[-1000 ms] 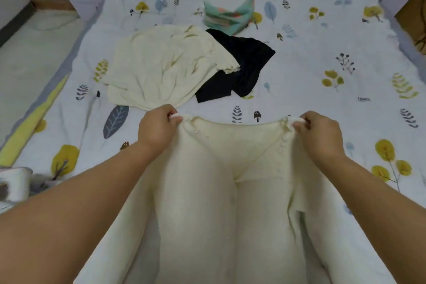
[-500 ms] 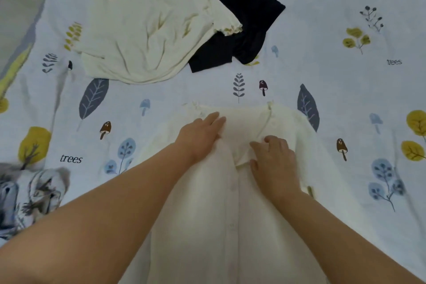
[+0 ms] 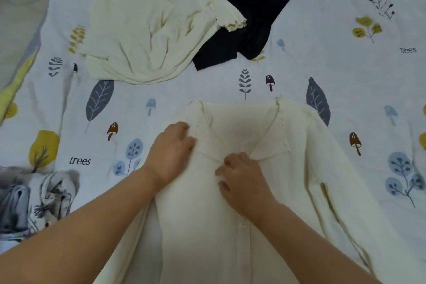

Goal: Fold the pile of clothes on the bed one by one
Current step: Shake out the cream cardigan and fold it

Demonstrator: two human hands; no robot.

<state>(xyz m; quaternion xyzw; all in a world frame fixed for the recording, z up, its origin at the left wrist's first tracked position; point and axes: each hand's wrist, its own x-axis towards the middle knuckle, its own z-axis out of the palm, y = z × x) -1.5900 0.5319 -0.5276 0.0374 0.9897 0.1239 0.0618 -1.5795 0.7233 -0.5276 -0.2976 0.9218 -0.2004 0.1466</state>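
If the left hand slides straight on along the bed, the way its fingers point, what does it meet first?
Likely the frilled neckline edge of the cream cardigan, just beyond the left hand. Past that, bare printed sheet.
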